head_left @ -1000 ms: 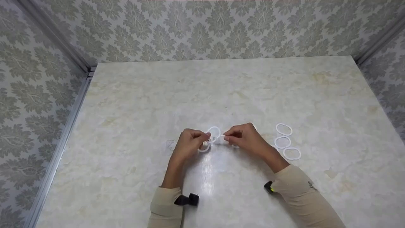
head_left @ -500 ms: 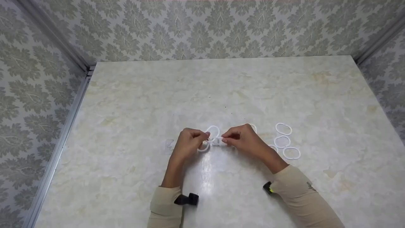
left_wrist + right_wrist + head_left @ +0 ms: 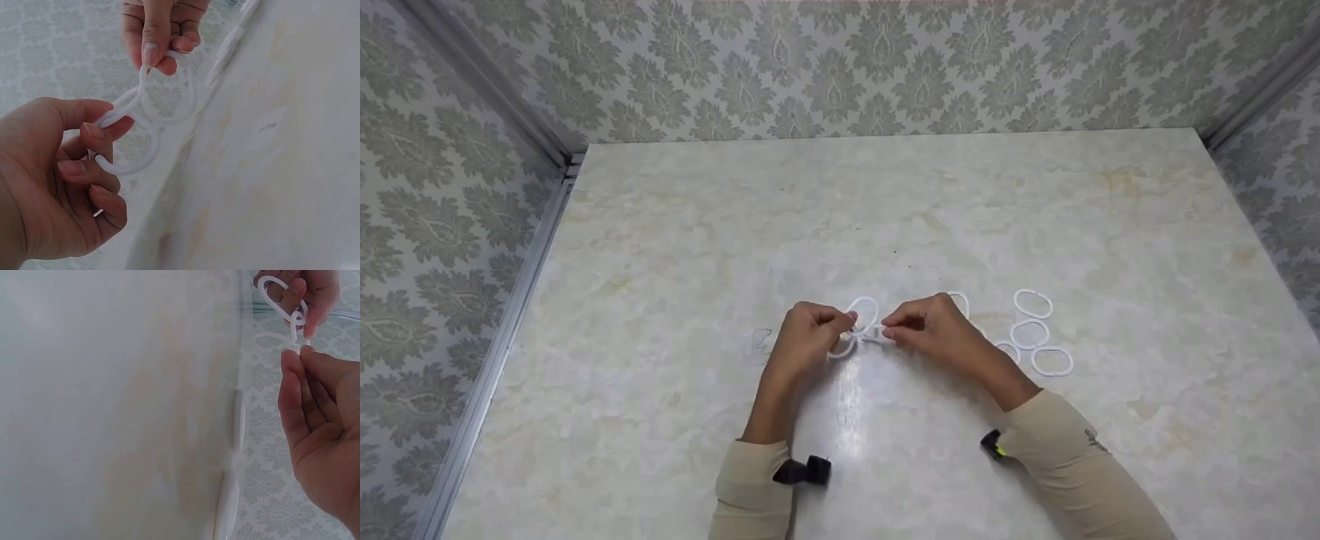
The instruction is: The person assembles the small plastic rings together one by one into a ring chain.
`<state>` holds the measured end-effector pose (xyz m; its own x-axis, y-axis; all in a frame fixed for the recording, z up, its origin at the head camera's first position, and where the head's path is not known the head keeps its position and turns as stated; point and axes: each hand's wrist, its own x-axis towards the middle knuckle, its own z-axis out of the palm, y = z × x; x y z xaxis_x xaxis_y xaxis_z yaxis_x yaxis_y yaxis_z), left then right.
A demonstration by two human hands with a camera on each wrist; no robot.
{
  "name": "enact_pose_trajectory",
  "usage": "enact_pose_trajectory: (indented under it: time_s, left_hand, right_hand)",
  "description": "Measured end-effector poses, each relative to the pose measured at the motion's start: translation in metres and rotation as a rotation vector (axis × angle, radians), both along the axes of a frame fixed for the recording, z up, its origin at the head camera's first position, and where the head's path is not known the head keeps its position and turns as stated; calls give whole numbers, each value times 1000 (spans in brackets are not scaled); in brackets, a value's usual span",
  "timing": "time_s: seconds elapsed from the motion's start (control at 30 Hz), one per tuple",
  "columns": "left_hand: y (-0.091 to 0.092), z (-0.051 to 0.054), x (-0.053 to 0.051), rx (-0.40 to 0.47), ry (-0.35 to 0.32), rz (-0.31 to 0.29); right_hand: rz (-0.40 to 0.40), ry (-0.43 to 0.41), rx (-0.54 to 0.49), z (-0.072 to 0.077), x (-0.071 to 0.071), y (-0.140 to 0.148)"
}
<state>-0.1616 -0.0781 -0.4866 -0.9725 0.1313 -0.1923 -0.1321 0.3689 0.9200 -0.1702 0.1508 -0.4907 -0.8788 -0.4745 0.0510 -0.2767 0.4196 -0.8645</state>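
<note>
Both hands meet over the table's middle, each with white plastic rings. In the left wrist view, my left hand [image 3: 67, 174] pinches a white ring [image 3: 153, 146] that has a gap in its loop. Another white loop overlaps it near the fingertips, partly hidden. My right hand [image 3: 163, 34] pinches the top of a second ring [image 3: 194, 98], whose lower part meets the left hand's rings. The right wrist view shows an elongated ring [image 3: 267, 298] by the left fingers, joined to a smaller loop near the right fingertips. Whether every loop is fully linked I cannot tell.
Several loose white rings lie right of the right hand, among them an oval ring [image 3: 1033, 303] and a lower ring [image 3: 1051, 361]. A small transparent piece [image 3: 762, 343] lies left of the left hand. Patterned wall panels [image 3: 840, 82] border the marbled table [image 3: 690, 225].
My right hand has shifted slightly left, towards the left hand, and its ring now looks flatter. My left hand stays nearly still. More of the ring behind the right hand shows.
</note>
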Motion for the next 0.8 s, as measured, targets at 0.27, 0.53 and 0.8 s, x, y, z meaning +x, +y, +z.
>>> enact_pose_trajectory:
  time_s: [0.27, 0.53, 0.8]
  left_hand:
    - [2, -1, 0, -53, -26, -87]
    - [-7, -2, 1, -92, -55, -167]
    - [-18, 1, 1, -341, -79, -191]
  right_hand:
    - [6, 0, -40, 2, 1, -7]
    - [-47, 46, -39, -1, -1, -5]
    - [-49, 8, -15, -3, -3, 0]
